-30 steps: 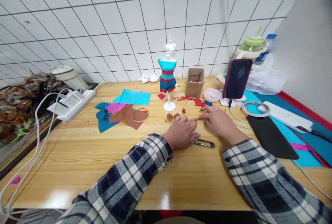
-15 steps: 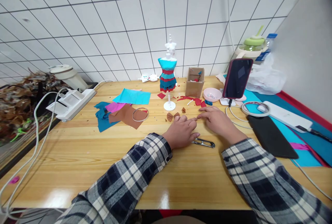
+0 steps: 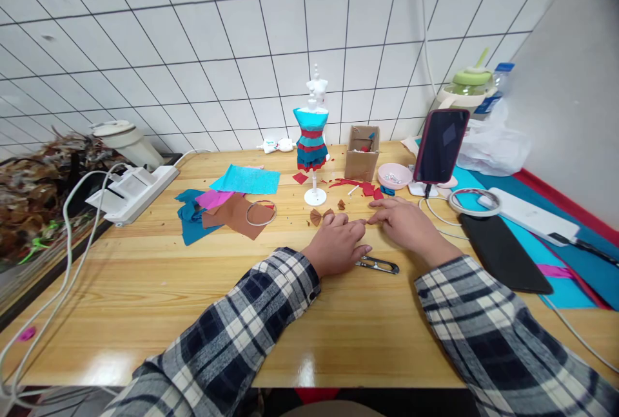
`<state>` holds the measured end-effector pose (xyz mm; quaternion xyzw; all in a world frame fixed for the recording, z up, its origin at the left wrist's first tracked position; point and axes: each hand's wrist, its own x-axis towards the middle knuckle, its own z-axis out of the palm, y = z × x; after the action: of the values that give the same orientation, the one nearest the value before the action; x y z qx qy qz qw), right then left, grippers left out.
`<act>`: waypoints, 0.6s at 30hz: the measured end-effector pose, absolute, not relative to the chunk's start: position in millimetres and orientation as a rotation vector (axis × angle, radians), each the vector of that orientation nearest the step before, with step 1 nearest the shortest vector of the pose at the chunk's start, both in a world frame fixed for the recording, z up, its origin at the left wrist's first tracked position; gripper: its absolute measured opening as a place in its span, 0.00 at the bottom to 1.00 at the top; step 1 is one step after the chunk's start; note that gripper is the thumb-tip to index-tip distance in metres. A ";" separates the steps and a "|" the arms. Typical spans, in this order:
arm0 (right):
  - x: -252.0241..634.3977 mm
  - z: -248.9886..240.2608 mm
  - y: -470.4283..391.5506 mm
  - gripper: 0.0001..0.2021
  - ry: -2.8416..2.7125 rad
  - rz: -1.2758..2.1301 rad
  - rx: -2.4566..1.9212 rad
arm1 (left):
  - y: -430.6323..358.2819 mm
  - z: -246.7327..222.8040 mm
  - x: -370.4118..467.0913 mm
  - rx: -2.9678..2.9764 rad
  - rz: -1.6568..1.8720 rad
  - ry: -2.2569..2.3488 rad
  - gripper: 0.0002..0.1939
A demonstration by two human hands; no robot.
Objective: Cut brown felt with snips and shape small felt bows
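Observation:
My left hand [image 3: 337, 244] rests on the table with its fingers curled and pressed together; what they may hold is hidden. Close to it on the right, my right hand [image 3: 405, 223] is palm down, fingers stretched out and their tips on the tabletop. A thin brown sliver shows between the two hands' fingertips, too small to name. Under the left thumb lies a pair of thread snips [image 3: 382, 265]. Just beyond the left knuckles sit a brown pleated bow [image 3: 317, 217] and a small brown scrap [image 3: 341, 205]. Behind them stands a mini dress form [image 3: 312, 140] in a blue and red layered dress.
Fabric or paper sheets [image 3: 246, 180] and a metal ring [image 3: 262, 213] lie left. A cardboard box [image 3: 362, 156], red scraps [image 3: 367, 189] and a pink bowl [image 3: 395, 176] stand behind the hands. A propped phone [image 3: 442, 145], tape roll [image 3: 474, 202] and black slab [image 3: 507, 256] are right.
The view has shifted very slightly. Both hands and the things around them stay in nearly the same places.

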<state>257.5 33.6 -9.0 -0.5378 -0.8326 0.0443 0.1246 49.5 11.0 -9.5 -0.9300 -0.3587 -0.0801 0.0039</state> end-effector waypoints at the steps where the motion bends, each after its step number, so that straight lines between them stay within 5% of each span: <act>1: 257.3 -8.4 33.4 0.18 -2.422 0.126 -1.587 | 10.9 -9.5 49.2 -2.916 -0.248 -1.125 0.23; 18: 255.7 -11.3 35.2 0.08 -2.194 0.327 -1.621 | 9.8 4.2 43.1 -2.896 -0.376 -1.256 0.18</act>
<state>255.7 35.2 -11.3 -0.5787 -0.7831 0.1166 0.1958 43.1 9.8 4.2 -0.9108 -0.3951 -0.1184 -0.0187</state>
